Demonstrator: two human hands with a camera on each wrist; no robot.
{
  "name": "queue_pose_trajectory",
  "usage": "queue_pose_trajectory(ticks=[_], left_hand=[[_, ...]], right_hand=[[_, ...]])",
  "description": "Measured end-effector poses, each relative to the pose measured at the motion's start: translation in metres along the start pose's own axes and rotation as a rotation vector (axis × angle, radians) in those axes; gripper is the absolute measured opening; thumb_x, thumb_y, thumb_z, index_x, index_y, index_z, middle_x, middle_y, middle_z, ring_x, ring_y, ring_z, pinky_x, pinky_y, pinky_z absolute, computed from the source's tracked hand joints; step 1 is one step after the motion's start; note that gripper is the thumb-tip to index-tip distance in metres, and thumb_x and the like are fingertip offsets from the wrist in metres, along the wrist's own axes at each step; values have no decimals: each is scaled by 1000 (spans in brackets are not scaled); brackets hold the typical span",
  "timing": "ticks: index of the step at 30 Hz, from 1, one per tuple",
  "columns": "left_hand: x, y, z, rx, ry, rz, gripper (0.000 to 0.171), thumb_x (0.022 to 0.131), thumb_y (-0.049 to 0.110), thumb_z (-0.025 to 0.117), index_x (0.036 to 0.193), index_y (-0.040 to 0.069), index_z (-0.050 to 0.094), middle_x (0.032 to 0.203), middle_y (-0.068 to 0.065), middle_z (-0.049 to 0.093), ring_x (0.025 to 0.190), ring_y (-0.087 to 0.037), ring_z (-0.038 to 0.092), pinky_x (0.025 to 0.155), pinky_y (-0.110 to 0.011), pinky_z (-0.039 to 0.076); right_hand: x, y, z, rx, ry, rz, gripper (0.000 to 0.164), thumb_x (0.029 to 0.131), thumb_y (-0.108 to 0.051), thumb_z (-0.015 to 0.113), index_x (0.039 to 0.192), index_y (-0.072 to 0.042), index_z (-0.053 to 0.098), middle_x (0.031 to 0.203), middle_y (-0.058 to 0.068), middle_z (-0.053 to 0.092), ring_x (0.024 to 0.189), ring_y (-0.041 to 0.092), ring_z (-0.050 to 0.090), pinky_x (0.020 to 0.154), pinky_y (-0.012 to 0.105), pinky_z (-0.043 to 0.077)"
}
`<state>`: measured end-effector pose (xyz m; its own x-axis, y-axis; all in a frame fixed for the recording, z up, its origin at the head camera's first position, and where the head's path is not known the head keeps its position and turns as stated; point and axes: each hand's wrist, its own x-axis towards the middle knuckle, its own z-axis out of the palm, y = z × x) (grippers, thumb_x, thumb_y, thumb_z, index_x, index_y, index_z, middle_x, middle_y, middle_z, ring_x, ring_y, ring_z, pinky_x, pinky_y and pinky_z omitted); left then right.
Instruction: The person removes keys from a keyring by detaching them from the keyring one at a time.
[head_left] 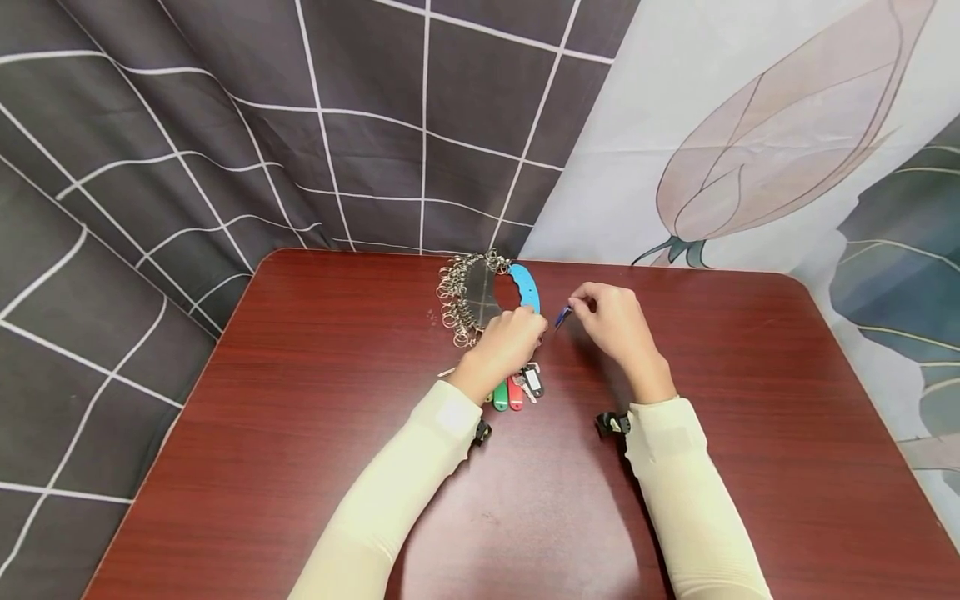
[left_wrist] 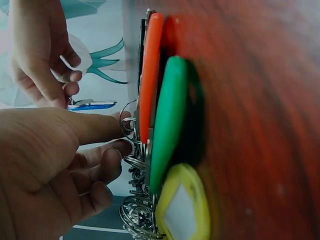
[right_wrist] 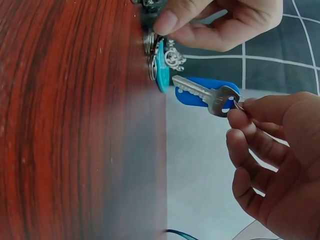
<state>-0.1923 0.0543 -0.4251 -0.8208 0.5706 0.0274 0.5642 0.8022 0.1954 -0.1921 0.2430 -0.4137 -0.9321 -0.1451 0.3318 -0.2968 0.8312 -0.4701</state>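
My right hand [head_left: 618, 325] pinches, between thumb and index finger, a small ring carrying a silver key [right_wrist: 220, 100] and a blue key tag [right_wrist: 192, 95], held above the table. To its left, my left hand [head_left: 506, 342] pinches a metal ring [left_wrist: 127, 122] on the big key holder. That holder has a blue curved handle [head_left: 525, 286], a dark plate [head_left: 480, 292] and many metal clasps and rings [head_left: 450, 292] around it. Beside the left hand lie a red tag [left_wrist: 151, 75], a green tag [left_wrist: 169, 120], a yellow tag [left_wrist: 182, 210] and a black tag [head_left: 533, 379] with a key.
The holder lies on a dark red wooden table [head_left: 300, 500], near its back edge. Behind the table hang a dark grid-patterned curtain [head_left: 375, 150] and a pale one with a flower print [head_left: 675, 108]. A black wrist camera [head_left: 613, 424] sits at the right cuff.
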Motion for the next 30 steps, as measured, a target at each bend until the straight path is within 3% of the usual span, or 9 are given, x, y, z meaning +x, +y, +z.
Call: queue_pose_trajectory(ticks=[9, 18, 23, 30], left_hand=[[-9, -10, -11, -61, 0, -36, 22, 96, 30, 74, 112, 16, 72, 111, -4, 67, 98, -28, 74, 77, -43, 61], [-32, -34, -23, -86, 20, -7, 30, 97, 31, 73, 115, 8, 67, 106, -10, 61, 100, -27, 67, 89, -40, 58], [-44, -45, -28, -109, 22, 11, 33, 98, 30, 71, 120, 6, 67, 110, -10, 62, 103, -27, 64, 94, -39, 56], [-60, -59, -34, -90, 47, 12, 31, 98, 31, 72, 116, 6, 68, 111, -11, 63, 101, -29, 64, 91, -44, 56]], right_hand=[[3, 3, -5, 18, 35, 26, 12, 99, -12, 67, 96, -3, 75, 85, 13, 75, 73, 29, 62, 70, 41, 47], [4, 14, -21, 3, 77, 48, 14, 101, -14, 65, 100, -4, 74, 87, 15, 74, 73, 28, 58, 69, 39, 43], [1, 32, -39, -50, 83, 65, 14, 102, -13, 64, 101, -2, 74, 93, 18, 75, 81, 35, 64, 75, 48, 48], [3, 60, -71, -141, 16, 114, 17, 103, -16, 62, 105, -2, 72, 98, 24, 73, 90, 44, 63, 79, 59, 46]])
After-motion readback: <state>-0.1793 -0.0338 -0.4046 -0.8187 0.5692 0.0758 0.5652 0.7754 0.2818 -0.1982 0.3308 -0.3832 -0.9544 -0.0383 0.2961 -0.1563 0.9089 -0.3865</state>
